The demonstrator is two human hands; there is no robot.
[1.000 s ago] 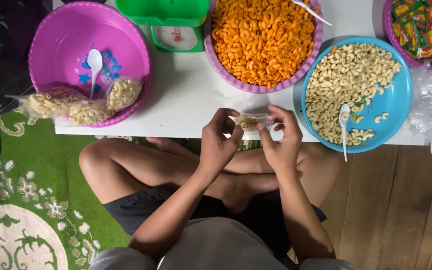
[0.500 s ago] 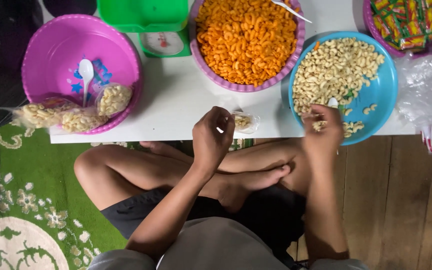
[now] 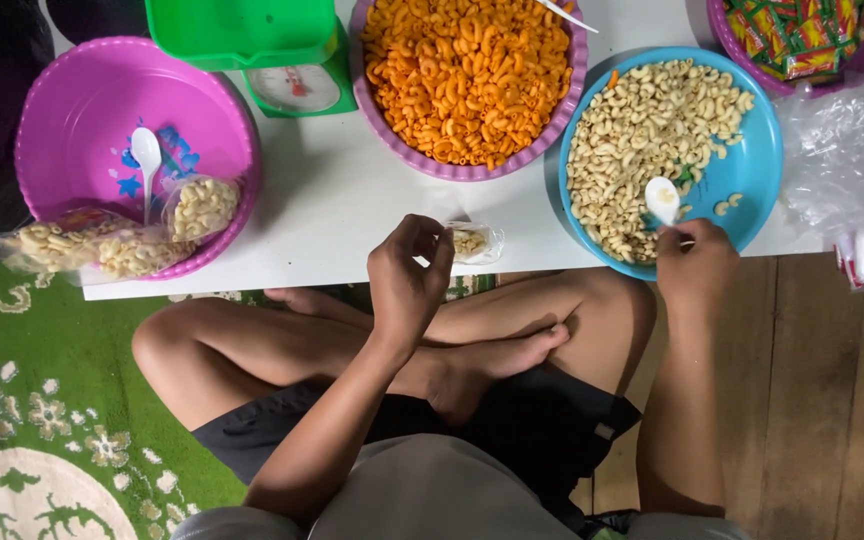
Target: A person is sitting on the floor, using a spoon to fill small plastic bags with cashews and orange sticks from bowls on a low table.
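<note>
Left hand (image 3: 407, 275) pinches small clear plastic bag (image 3: 474, 242) at table edge; contents indistinct. Right hand (image 3: 694, 265) grips white plastic spoon (image 3: 664, 200) over round blue plate (image 3: 762, 190), 3 o'clock. Red-green sachets (image 3: 802, 30), 1 o'clock, partly cropped.

Far from me stands a green plastic kitchen scale (image 3: 272, 50); left, my pink plastic basin (image 3: 132, 130); below, a green patterned carpet (image 3: 42, 400).

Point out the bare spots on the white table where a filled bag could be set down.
Bare patch: white table between the pink plastic basin, green scale and small clear bag in the left hand. Crowded: right side, where the blue plate and right hand sit.
</note>
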